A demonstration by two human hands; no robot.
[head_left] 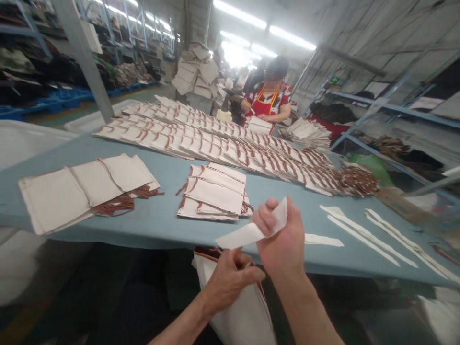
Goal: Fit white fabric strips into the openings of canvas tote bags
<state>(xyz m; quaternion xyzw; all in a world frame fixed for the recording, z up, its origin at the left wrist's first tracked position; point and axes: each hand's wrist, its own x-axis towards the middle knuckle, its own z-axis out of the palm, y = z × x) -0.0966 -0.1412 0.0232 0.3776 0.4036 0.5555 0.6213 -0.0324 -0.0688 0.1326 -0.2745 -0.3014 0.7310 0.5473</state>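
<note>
Below the table's front edge hangs a cream cloth bag (247, 316) with brown edging round its dark opening. My left hand (230, 280) is closed at the top of this bag, thumb and fingers pinched together; its fingertips are partly hidden. Just above and to the right, my right hand (282, 237) is closed around a white strip (242, 236). One end of the strip sticks up past the fingers, and the other slants down left toward my left fingertips. Whether the strip touches the left hand I cannot tell.
On the blue-covered table (154, 235) lie a left stack of cream bags (82, 189), a middle stack (215, 191) and long overlapping rows of bags (204, 139). Pale strips (370, 235) lie at right. A person in a red apron (266, 103) handles cloth across the table.
</note>
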